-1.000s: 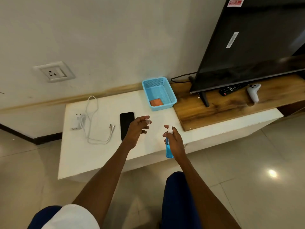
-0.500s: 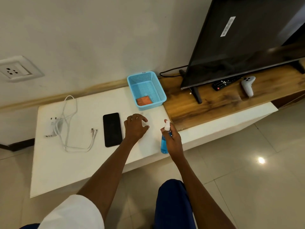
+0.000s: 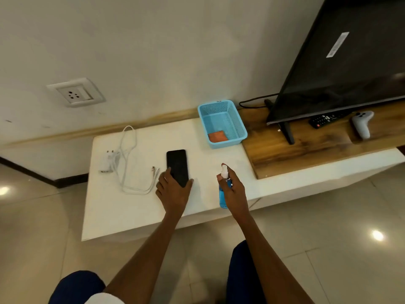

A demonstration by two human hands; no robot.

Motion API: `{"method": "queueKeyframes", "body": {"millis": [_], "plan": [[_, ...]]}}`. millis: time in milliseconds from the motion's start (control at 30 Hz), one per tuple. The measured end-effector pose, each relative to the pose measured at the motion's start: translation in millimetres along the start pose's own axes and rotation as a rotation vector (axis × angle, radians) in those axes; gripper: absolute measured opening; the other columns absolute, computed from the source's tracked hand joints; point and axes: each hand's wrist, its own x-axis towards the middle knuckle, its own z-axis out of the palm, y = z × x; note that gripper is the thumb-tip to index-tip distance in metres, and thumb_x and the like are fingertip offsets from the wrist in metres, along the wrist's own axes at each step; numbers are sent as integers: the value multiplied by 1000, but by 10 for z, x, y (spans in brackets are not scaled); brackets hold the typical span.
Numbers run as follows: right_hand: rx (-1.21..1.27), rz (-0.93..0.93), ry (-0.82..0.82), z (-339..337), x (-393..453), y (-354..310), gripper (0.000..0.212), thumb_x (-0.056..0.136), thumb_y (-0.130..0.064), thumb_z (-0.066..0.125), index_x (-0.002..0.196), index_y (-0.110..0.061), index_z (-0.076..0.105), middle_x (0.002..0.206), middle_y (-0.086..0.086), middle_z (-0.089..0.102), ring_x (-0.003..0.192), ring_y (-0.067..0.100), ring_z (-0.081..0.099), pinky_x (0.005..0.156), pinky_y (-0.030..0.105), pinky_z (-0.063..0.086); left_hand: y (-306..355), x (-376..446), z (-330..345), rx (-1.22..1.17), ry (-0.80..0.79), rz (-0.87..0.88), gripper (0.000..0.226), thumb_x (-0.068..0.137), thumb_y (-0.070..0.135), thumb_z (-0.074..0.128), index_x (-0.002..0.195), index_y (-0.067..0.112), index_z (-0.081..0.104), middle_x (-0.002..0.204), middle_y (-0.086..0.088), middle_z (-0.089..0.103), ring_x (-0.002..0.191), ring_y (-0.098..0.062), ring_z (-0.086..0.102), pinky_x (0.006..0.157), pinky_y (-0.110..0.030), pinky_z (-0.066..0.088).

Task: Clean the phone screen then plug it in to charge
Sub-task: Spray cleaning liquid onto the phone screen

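Note:
A black phone (image 3: 177, 164) lies screen up on the white table (image 3: 142, 207). My left hand (image 3: 173, 190) covers its near end, thumb and fingers clasping both long edges. My right hand (image 3: 233, 189) holds a blue spray bottle (image 3: 224, 195) with a white nozzle upright, just right of the phone. A white charger plug (image 3: 107, 162) and its looped cable (image 3: 133, 185) lie left of the phone. An orange cloth (image 3: 217, 136) rests in the blue basket (image 3: 238, 126). A wall socket (image 3: 75, 95) sits above the table's left end.
A wooden shelf (image 3: 317, 148) to the right carries a black television (image 3: 346, 69), a remote control (image 3: 326, 119) and a white game controller (image 3: 362, 125). The tiled floor (image 3: 328, 238) surrounds the low table. My knees show at the bottom.
My left hand moved left from the bare tabletop onto the phone's near end and closed on its edges. The right hand stayed with the spray bottle upright.

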Motion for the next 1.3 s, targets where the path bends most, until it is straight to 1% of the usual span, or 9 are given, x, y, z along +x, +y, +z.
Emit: {"method": "queueKeyframes", "body": {"millis": [300, 533, 733, 833, 900, 1000, 1100, 1200, 1300], "plan": [[-55, -46, -35, 300, -60, -56, 42, 98, -36, 53, 136, -40, 38, 144, 3, 52, 125, 25, 56, 108, 46, 45, -39, -105, -27, 110, -49, -42, 93, 76, 60, 70, 146, 15, 29, 137, -10, 47, 122, -28, 48, 100, -40, 41], [-146, -134, -72, 372, -153, 31, 45, 95, -44, 55, 136, -48, 35, 121, -35, 50, 104, -4, 60, 90, 14, 48, -310, -244, -175, 142, -83, 41, 93, 75, 55, 69, 148, 17, 27, 135, -8, 48, 121, -28, 48, 100, -41, 39], [-236, -170, -179, 668, -338, 81, 42, 99, -41, 50, 137, -48, 34, 136, -8, 57, 109, 10, 60, 96, 25, 49, -784, -346, -413, 76, -129, 214, 97, 75, 52, 72, 152, 14, 27, 143, -8, 47, 131, -29, 43, 109, -43, 31], [-328, -195, -234, 793, -374, 125, 42, 100, -47, 45, 141, -50, 35, 105, -31, 55, 86, -6, 56, 91, 26, 48, -1010, -315, -546, 83, -121, 252, 97, 76, 61, 69, 150, 12, 30, 144, -8, 45, 133, -27, 42, 111, -42, 29], [-447, -213, -249, 874, -368, 138, 40, 100, -51, 40, 140, -48, 35, 93, -29, 58, 79, -4, 59, 86, 27, 50, -1108, -296, -599, 82, -126, 278, 93, 78, 65, 67, 147, 11, 35, 145, -8, 44, 135, -26, 40, 113, -40, 28], [-598, -202, -232, 998, -311, 134, 31, 100, -51, 38, 129, -41, 36, 113, -7, 68, 91, 16, 69, 80, 28, 53, -1186, -292, -609, 72, -130, 345, 82, 82, 60, 65, 142, 8, 43, 148, -10, 42, 140, -28, 36, 117, -38, 23], [-612, -177, -227, 1085, -249, 130, 28, 99, -47, 46, 123, -38, 33, 104, -5, 67, 81, 15, 68, 77, 31, 56, -1191, -299, -583, 55, -112, 339, 80, 82, 61, 65, 141, 10, 44, 149, -8, 41, 141, -26, 34, 117, -39, 23], [-507, -156, -294, 1116, -190, 135, 48, 91, -31, 59, 127, -43, 31, 103, -9, 61, 82, 12, 65, 79, 34, 57, -1202, -285, -558, 39, -100, 335, 80, 81, 61, 65, 140, 11, 45, 148, -8, 43, 141, -26, 35, 117, -40, 24], [-394, -177, -322, 1091, -154, 112, 61, 92, -18, 60, 136, -44, 28, 125, -6, 58, 99, 11, 64, 92, 33, 54, -1198, -285, -543, 66, -98, 339, 82, 81, 64, 62, 140, 12, 45, 148, -7, 43, 140, -25, 36, 117, -39, 24]]}}
